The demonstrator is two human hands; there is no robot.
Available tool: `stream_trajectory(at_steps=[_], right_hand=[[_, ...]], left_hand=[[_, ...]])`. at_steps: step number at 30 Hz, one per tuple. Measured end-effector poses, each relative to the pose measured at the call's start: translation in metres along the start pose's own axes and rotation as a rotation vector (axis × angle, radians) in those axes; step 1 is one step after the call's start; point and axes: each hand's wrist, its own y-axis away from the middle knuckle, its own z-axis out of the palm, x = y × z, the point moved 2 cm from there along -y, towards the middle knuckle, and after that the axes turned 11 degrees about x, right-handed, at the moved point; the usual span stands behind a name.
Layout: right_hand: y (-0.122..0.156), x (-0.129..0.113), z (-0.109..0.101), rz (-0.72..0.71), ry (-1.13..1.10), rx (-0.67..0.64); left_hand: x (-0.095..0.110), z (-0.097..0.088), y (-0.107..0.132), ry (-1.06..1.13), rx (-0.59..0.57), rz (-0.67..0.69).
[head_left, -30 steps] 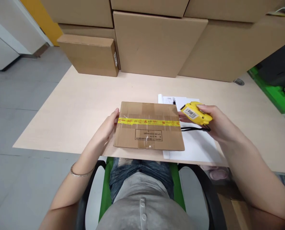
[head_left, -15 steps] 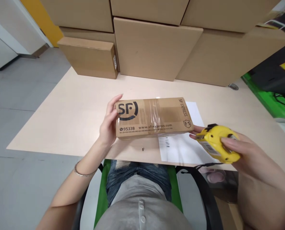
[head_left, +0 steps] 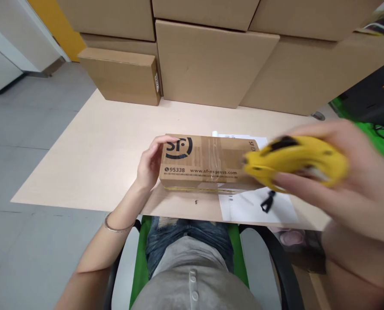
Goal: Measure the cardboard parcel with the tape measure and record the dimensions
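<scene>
Cartons (head_left: 216, 64) of plain brown cardboard filled the top of the frame, stacked against the far edge of the pale wooden surface (head_left: 108, 146), with a smaller flat carton (head_left: 121, 75) lying in front of them at upper left.

At right, close to the camera and blurred, the right hand (head_left: 356, 172) was clasped round a yellow tape measure (head_left: 295, 161), fingers curled under its body and thumb over the top. The tape measure hung above the surface and hid the right end of the parcel (head_left: 208, 163).

The parcel, a flat brown box, sat in the middle of the frame near the front edge of the surface. It was tipped so that its printed side, with a black logo, a phone number and a web address, faced the camera; a line of yellow tape showed along its bottom edge.

The left hand (head_left: 150, 165) gripped the parcel's left end, fingers bent over its upper corner.

A white sheet of paper (head_left: 250, 206) lay flat under and in front of the parcel's right half. A black strap (head_left: 267, 201) dangled from the tape measure over the sheet. A thin bracelet (head_left: 114, 226) circled the left wrist at lower left.
</scene>
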Motion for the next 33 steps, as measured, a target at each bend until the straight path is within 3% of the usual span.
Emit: stream_trajectory(at_steps=[2,5,8,10,15,21,25,28,33], right_hand=[[-0.038,-0.024,0.035,-0.184,-0.073,0.037],[-0.083,-0.043,0.086,-0.337,-0.068,-0.181],[-0.103,-0.050,0.111,-0.410,-0.065,-0.307],[-0.107,-0.050,0.116,-0.428,-0.072,-0.353],[-0.099,-0.035,0.092,-0.381,-0.069,-0.321],[-0.060,0.020,0.022,-0.220,0.020,-0.151],[-0.027,0.059,-0.020,-0.037,0.046,-0.005],[-0.015,0.074,-0.030,0.013,0.015,0.027],[-0.018,0.080,-0.024,0.031,-0.034,0.021]], left_hand=[[0.001,0.001,-0.001,0.011,-0.004,-0.015],[0.000,0.002,-0.002,0.033,0.036,-0.065],[-0.003,0.001,-0.003,0.039,0.116,-0.123],[-0.005,0.000,-0.003,0.039,0.092,-0.153],[-0.009,-0.005,-0.005,0.075,-0.054,-0.093],[-0.006,-0.006,-0.009,0.043,-0.099,-0.066],[-0.002,-0.004,-0.008,0.057,-0.099,-0.062],[-0.001,-0.003,-0.008,0.056,-0.081,-0.049],[-0.002,-0.004,-0.010,0.027,-0.084,-0.030]])
